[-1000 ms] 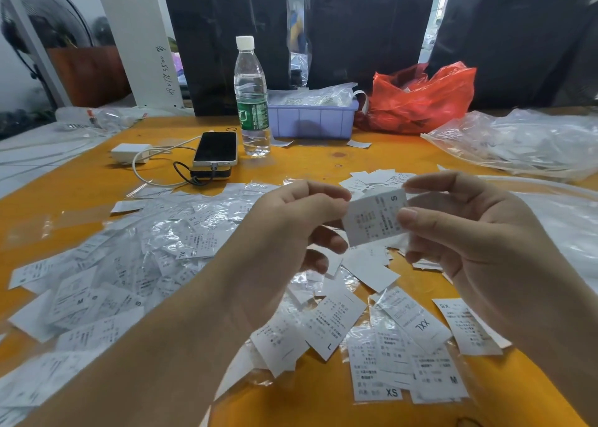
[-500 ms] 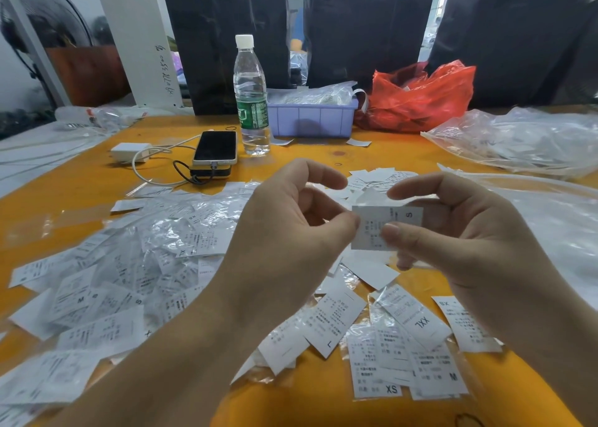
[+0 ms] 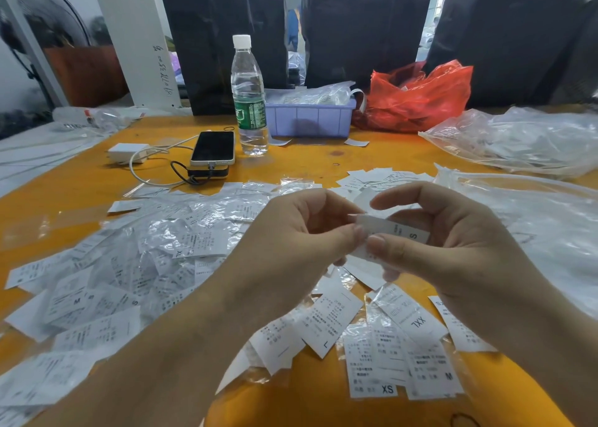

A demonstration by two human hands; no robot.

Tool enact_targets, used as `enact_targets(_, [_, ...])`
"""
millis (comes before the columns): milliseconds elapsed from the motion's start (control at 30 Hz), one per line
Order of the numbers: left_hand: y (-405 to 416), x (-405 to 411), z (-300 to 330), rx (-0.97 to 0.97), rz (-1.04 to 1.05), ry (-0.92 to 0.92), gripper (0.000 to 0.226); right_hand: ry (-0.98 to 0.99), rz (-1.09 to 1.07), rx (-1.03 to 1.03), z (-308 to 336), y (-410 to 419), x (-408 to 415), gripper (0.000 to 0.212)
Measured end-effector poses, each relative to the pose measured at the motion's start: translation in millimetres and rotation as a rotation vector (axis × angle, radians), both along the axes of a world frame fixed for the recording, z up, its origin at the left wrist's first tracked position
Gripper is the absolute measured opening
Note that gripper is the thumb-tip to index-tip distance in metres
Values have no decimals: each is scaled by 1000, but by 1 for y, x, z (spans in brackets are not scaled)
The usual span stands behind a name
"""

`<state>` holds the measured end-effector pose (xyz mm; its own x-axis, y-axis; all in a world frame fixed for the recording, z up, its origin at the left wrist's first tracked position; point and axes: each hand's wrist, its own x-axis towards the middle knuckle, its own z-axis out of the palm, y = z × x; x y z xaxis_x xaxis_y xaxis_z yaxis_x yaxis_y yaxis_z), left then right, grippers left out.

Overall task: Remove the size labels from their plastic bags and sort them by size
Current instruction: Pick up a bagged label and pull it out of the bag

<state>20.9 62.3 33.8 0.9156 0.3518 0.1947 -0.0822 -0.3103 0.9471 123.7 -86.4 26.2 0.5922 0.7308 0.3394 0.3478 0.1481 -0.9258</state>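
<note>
Up close, white S label [image 3: 396, 232], printed black, between both hands' fingertips [image 3: 377, 243].

- You're at a garment packing workshop: an orange table [image 3: 323, 161] heaped with bagged size labels [image 3: 161, 248].
- Beyond you stand a purple bin [image 3: 309, 119] and a fan [image 3: 42, 22].

The held label [image 3: 393, 232] reads "S"; labels on the table show "XXL" [image 3: 412, 318], "XS" [image 3: 372, 373], "M" [image 3: 435, 370].
</note>
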Motion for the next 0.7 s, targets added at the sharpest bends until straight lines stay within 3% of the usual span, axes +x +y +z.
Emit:
enact_targets(233, [30,-9,20,14,-5,121,8,29,-97,27,7,-4,13,14])
enact_targets(533, [50,-10,18,352,131,658,32,-386,-258,-390,-12,2,18,6])
enact_targets(700, [37,-5,8,652,218,552,22,-495,-295,-595,-18,5,21,7])
